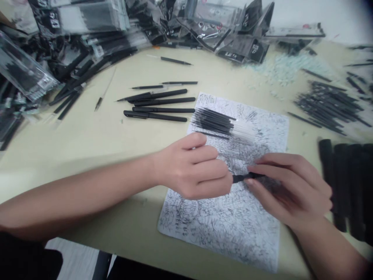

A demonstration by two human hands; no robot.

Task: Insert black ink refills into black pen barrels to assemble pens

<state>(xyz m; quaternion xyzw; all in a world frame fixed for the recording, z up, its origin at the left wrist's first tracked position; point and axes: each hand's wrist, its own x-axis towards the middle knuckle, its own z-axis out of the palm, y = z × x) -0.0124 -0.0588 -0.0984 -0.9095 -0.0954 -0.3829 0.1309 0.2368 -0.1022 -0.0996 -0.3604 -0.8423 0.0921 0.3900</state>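
A slim black pen spans the gap between my two hands above a paper covered in scribbles. My left hand is curled into a fist round one end, which it hides. With thumb and fingertips my right hand pinches the other end. Just beyond my left hand, a bundle of dark-tipped pen refills lies on the paper. Several black pens lie to its left, some capped, one group overlapping.
Clear plastic packets and black pens are heaped at the back left, with more packaging behind. Pale green bits are scattered at the back right. Dark pen parts and thick black bundles lie on the right.
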